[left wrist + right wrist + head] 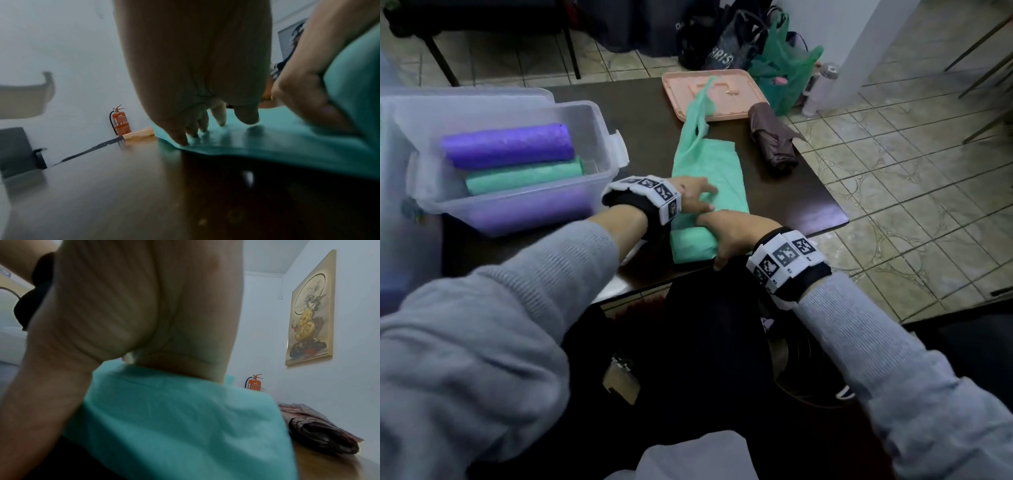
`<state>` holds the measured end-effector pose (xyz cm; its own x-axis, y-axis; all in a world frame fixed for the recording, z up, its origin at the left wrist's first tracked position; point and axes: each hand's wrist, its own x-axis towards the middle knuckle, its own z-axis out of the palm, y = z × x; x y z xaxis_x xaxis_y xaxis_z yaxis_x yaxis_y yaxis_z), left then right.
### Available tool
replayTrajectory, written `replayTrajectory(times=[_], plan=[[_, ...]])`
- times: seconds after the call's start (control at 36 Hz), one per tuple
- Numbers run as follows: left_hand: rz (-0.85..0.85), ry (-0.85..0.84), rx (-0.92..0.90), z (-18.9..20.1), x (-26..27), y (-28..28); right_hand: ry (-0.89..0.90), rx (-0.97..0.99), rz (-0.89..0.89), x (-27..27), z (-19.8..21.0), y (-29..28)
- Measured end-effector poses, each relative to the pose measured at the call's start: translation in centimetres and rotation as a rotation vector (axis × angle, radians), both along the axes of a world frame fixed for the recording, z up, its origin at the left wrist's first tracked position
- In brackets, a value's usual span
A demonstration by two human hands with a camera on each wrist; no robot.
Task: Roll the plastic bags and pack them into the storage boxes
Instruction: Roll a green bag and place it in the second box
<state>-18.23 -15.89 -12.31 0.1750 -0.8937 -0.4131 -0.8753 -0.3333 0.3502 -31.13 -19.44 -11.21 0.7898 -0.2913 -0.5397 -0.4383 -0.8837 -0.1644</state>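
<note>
A green plastic bag (709, 164) lies flat along the dark table (647, 113), its handles reaching the far end. Its near end is wound into a thick roll (690, 245). My right hand (726, 236) curls over that roll, thumb at the table's near edge; in the right wrist view the palm (144, 321) sits on the green bag (174, 418). My left hand (697, 198) presses straight fingers (205, 126) on the flat green bag (287, 142) just beyond the roll. At left stands a clear storage box (599, 113) holding a purple roll (506, 145), a green roll (524, 176) and another purple roll (530, 212).
A pink lid (739, 89) lies at the table's far end under the bag's handles. A brown folded bundle (774, 140) sits near the right edge. Bags, one of them green (784, 68), stand on the tiled floor behind. A second clear box lies behind the first at far left.
</note>
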Motion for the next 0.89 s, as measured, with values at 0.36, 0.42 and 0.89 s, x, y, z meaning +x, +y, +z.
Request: replayTrajectory(times=[0.36,0.42,0.89], plan=[[0.019,-0.064,0.033,-1.8,2.3,1.6,-0.057,-0.031,0.078,0.4,0.1,0.6],[0.021,-0.061,0.030,-1.7,2.3,1.7,-0.069,-0.012,0.078,0.4,0.2,0.4],[0.014,-0.042,0.008,-2.2,2.4,2.1,-0.172,0.134,-0.002,0.0,-0.3,0.4]])
